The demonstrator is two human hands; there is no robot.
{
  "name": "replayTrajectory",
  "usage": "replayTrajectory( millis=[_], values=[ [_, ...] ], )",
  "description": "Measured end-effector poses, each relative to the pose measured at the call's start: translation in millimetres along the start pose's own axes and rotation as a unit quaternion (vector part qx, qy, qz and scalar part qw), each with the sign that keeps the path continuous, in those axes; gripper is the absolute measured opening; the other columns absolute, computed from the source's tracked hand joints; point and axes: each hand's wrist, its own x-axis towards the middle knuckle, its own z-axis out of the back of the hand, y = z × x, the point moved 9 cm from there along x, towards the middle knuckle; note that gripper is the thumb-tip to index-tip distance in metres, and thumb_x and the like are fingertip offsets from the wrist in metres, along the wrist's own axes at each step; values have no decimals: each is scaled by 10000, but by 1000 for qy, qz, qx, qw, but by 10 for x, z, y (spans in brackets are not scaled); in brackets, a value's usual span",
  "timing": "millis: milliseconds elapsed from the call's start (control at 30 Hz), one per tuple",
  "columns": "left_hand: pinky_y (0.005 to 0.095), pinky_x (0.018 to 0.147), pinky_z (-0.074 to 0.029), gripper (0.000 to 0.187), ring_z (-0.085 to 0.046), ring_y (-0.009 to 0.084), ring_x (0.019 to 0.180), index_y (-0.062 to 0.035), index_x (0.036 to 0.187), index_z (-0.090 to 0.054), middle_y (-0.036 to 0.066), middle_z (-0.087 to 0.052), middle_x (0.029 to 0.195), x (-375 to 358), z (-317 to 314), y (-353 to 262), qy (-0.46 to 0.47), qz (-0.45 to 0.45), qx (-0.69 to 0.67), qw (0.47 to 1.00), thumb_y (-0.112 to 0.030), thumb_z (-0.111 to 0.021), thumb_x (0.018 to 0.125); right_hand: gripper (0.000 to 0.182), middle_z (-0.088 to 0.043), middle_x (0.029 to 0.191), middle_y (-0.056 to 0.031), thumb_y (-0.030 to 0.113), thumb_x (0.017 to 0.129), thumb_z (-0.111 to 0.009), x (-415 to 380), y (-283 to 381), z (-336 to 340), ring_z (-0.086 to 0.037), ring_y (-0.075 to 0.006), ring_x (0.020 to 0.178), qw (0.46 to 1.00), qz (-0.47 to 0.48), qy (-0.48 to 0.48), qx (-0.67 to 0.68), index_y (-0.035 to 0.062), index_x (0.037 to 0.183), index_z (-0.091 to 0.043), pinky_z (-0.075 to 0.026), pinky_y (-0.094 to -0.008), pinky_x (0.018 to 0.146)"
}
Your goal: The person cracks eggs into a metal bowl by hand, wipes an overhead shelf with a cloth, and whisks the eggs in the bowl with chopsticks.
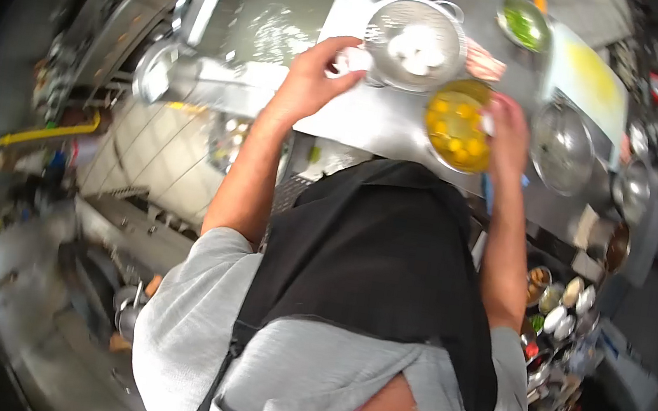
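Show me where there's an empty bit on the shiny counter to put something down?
The bare steel counter between the left hand and the bowl of yolks looks free. It is crowded past the right hand, around the empty steel bowl and the pot of eggs.

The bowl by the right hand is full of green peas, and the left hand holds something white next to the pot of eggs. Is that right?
Not quite. In the head view, the bowl by the right hand holds yellow egg yolks, not green peas. The rest is right: the left hand holds something white next to the pot of eggs.
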Motion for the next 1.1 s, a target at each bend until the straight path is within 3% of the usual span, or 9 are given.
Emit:
replayTrajectory(
  millis=[233, 333, 467, 600, 700, 767, 900, 933, 1100],
  values=[
    [354, 964, -515, 469, -663, 227, 1085, -71, 1302, -638, 128, -702, 1193, -1589, 1745, 2100, -144, 280, 99, 944, -137, -746, 850, 331, -689, 1039, -44, 325, 1027, -585, -63, -443, 307, -643, -102, 810, 992, -52, 5, 119, 107, 1275, -582, -432, -218, 586],
    [386, 991, -518, 504, -669, 290, 1110, -49, 1344, -605, 150, -673, 1277, -1696, 1809, 2120, -170, 162, 359, 903, -129, -734, 864, 355, -662, 1129, -63, 180, 964, -573, -86, -586, 349, -662, -163, 943, 982, -57, 15, 180, 111, 1310, -532, -485, -236, 664],
    [343, 879, -560, 361, -706, 237, 1001, -29, 1269, -656, 134, -722, 1155, -840, 1268, 1460, -203, 168, 93, 960, -64, -674, 911, 449, -625, 1222, -58, 55, 883, -532, -159, -563, 257, -641, -179, 1027, 982, -45, 23, 183, 112, 1327, -504, -498, -287, 759],
    [349, 802, -562, 260, -726, 258, 870, -36, 1159, -706, 165, -744, 952, 330, -25, 512, -21, 63, 62, 996, -107, -672, 911, 439, -607, 1199, -49, 23, 897, -534, -227, -493, 161, -641, -178, 1069, 990, -29, 17, 141, 93, 1330, -504, -516, -303, 796],
    [461, 911, -544, 429, -706, 377, 1009, -13, 1262, -630, 243, -726, 1040, 1075, -1042, 893, 133, 59, 194, 970, -279, -660, 927, 427, -607, 1211, -79, 0, 928, -540, -328, -406, 193, -653, -189, 1064, 991, -22, 11, 128, 66, 1347, -494, -543, -302, 803],
    [440, 884, -557, 506, -721, 363, 993, 6, 1267, -629, 233, -735, 1015, 1465, -1543, 1403, 111, 65, 263, 956, -334, -684, 895, 442, -614, 1235, -107, -18, 933, -543, -411, -345, 261, -658, -180, 1064, 991, -28, 3, 132, 33, 1367, -483, -542, -292, 797],
    [433, 950, -540, 631, -704, 375, 1058, 54, 1259, -604, 265, -710, 1113, 1579, -1935, 1656, 247, 165, 294, 908, -396, -724, 834, 441, -655, 1178, -66, 51, 944, -620, -582, -315, 419, -655, -143, 1013, 993, -32, -19, 116, 36, 1369, -508, -520, -272, 792],
    [459, 1027, -506, 714, -639, 405, 1185, 57, 1335, -520, 282, -657, 1246, 1579, -1991, 1708, 252, 171, 272, 913, -383, -754, 824, 440, -662, 1166, -57, 67, 945, -636, -611, -309, 455, -653, -135, 1000, 992, -35, -27, 117, 37, 1367, -515, -515, -268, 791],
    [452, 1018, -509, 805, -643, 402, 1177, 44, 1389, -450, 275, -659, 1240, 1473, -1907, 1414, 211, 131, 257, 934, -360, -788, 780, 449, -663, 1165, -40, 76, 926, -682, -625, -454, 550, -629, -115, 972, 992, -22, -45, 113, 41, 1349, -534, -507, -269, 791]
  ],
)
